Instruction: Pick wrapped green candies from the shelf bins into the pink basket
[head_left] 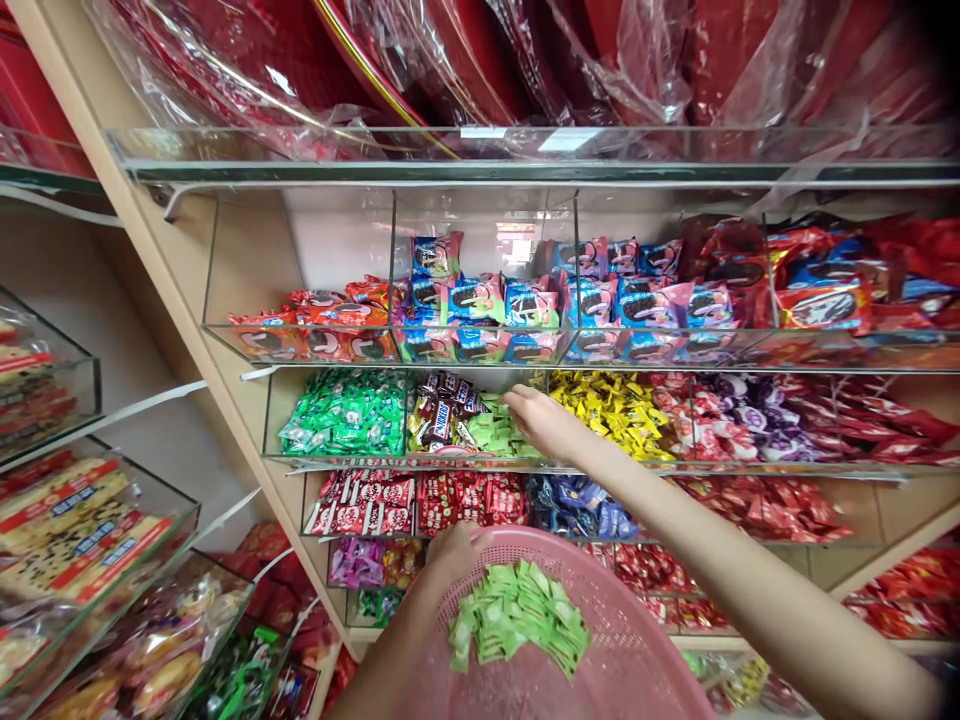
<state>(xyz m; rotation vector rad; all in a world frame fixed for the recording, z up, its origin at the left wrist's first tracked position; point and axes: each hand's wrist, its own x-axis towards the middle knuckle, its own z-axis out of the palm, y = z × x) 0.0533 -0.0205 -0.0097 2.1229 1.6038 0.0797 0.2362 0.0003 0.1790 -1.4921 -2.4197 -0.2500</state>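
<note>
My left hand (454, 553) grips the rim of a pink perforated plastic basket (630, 610). Inside the basket lies a heap of light green wrapped packets (517, 615). My right hand (544, 422) reaches into a clear shelf compartment, over more light green packets (499, 428) of the same look. Its fingers are curled together and point down; whatever they hold is hidden. Beside these packets, in the left part of the compartment, are dark Snickers bars (441, 420). Yellow wrapped candies (615, 405) fill the compartment to the right.
Green candies (341, 412) lie to the left. Above are cookie packs (630, 300) behind a clear front panel (480, 345); below, red packets (472, 500) and blue candies (581, 505). Large red plastic-wrapped items (450, 60) crowd the top shelf. A wooden upright (172, 280) divides the left shelves.
</note>
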